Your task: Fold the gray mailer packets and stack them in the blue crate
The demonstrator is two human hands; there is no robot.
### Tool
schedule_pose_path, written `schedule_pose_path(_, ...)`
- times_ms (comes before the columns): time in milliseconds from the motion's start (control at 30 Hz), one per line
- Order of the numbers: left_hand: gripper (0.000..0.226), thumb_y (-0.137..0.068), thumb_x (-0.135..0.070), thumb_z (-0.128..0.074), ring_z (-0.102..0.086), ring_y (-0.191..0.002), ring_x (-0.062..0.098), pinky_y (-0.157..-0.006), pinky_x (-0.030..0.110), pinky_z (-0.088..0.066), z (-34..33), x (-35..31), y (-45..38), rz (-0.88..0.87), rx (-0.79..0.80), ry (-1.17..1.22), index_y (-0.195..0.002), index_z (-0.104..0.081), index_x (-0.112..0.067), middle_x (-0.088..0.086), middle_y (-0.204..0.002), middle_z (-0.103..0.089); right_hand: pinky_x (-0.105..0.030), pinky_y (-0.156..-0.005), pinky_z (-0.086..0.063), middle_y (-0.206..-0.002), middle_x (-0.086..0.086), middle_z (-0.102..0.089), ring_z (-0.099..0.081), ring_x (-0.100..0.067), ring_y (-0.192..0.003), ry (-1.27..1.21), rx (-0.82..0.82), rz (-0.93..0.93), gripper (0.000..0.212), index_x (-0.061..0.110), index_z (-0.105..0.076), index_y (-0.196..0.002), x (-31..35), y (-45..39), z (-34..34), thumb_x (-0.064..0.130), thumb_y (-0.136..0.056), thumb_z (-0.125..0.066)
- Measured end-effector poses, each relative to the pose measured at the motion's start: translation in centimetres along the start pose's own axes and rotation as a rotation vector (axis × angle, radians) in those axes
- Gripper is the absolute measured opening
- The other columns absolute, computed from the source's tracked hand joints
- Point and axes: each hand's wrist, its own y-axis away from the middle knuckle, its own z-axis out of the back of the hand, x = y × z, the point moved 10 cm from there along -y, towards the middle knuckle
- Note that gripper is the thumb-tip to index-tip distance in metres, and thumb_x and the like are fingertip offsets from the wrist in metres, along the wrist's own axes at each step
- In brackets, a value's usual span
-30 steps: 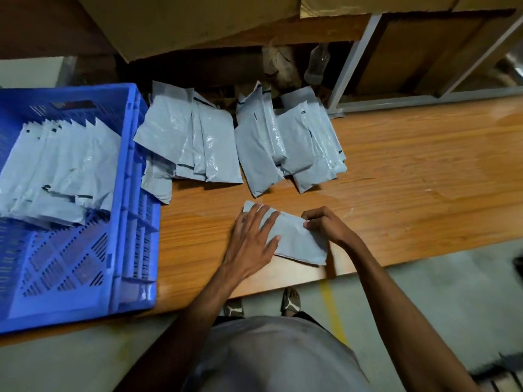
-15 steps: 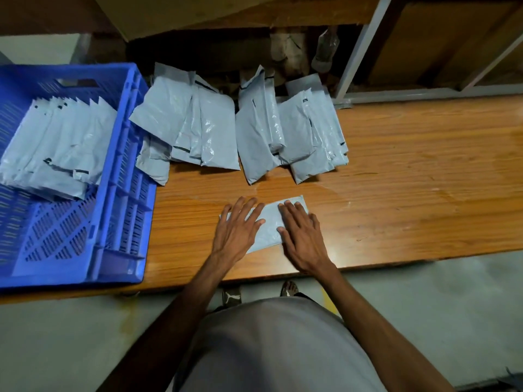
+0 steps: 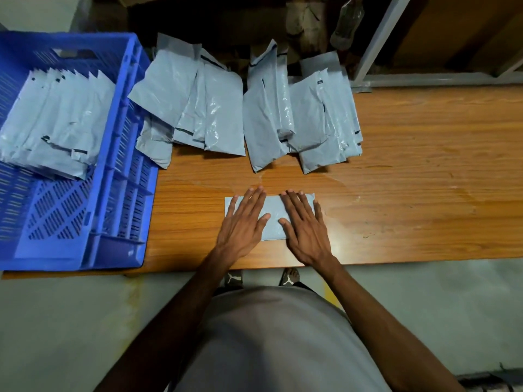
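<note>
A folded gray mailer packet (image 3: 273, 205) lies flat near the front edge of the wooden table (image 3: 410, 193). My left hand (image 3: 243, 224) presses on its left half with straight, spread fingers. My right hand (image 3: 304, 226) lies flat on its right half the same way. Further back, two loose heaps of unfolded gray mailers (image 3: 192, 108) and gray mailers (image 3: 300, 117) rest on the table. On the left stands the blue crate (image 3: 119, 193), holding a row of folded gray packets (image 3: 53, 123) leaning in its far part.
Behind the table run a metal shelf frame (image 3: 376, 43) and cardboard boxes (image 3: 467, 29). The crate's near half shows bare slotted floor. The table's right part is bare wood. Below the table edge are the concrete floor and my feet.
My right hand let go of the packet's right end and laid itself flat on the folded packet. The packet now sits squarer to the table edge under both palms.
</note>
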Motion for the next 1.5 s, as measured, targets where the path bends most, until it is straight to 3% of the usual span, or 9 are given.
schedule_pose_path(433,0.065,-0.112,-0.045,-0.030,0.002,-0.161,0.012,-0.130,0.048,-0.005,0.4,-0.2,-0.3,-0.020,-0.059,-0.023,-0.167,-0.008,-0.018,-0.002,-0.175,-0.004,-0.049,-0.131,-0.006,-0.175,0.008,-0.006,-0.001,-0.014,-0.162,0.061,0.019,-0.009,0.060,0.029,-0.010,-0.168,-0.2,-0.6,-0.5,0.043,-0.113,-0.027)
schedule_pose_path(900,0.064,-0.112,-0.049,-0.017,0.006,-0.160,0.010,-0.130,0.047,-0.002,0.4,-0.3,-0.4,-0.021,-0.008,0.000,-0.167,-0.005,-0.018,-0.003,-0.175,-0.001,-0.050,-0.131,-0.008,-0.175,0.009,-0.005,0.001,-0.012,-0.162,0.085,0.034,-0.009,0.058,0.031,-0.009,-0.168,0.0,-0.6,-0.5,0.043,-0.114,-0.026)
schedule_pose_path(1067,0.063,-0.112,-0.048,-0.024,0.000,-0.161,0.012,-0.130,0.050,-0.006,1.5,0.7,0.7,-0.022,-0.049,0.016,-0.167,-0.015,-0.018,-0.003,-0.174,-0.011,-0.050,-0.131,-0.003,-0.176,0.008,-0.003,0.003,-0.014,-0.162,0.124,-0.018,0.012,0.060,0.030,-0.009,-0.168,1.2,-0.2,0.2,0.044,-0.113,-0.028)
schedule_pose_path(1200,0.065,-0.112,-0.053,-0.021,0.003,-0.161,0.013,-0.130,0.050,-0.007,1.2,1.8,2.3,-0.030,-0.031,-0.032,-0.167,-0.009,-0.021,-0.005,-0.175,-0.006,-0.046,-0.131,-0.003,-0.176,0.007,-0.005,0.002,-0.014,-0.162,0.057,-0.013,0.066,0.062,0.027,-0.012,-0.168,3.1,-0.4,-0.2,0.043,-0.112,-0.033)
schedule_pose_path(1500,0.066,-0.111,-0.054,-0.019,0.004,-0.161,0.014,-0.130,0.050,-0.006,0.7,2.1,2.4,-0.019,-0.005,-0.047,-0.167,-0.003,-0.022,-0.006,-0.175,0.000,-0.050,-0.131,-0.007,-0.176,0.008,-0.004,0.002,-0.014,-0.162,0.102,0.049,0.053,0.063,0.027,-0.008,-0.168,3.2,-0.7,-1.6,0.047,-0.112,-0.027)
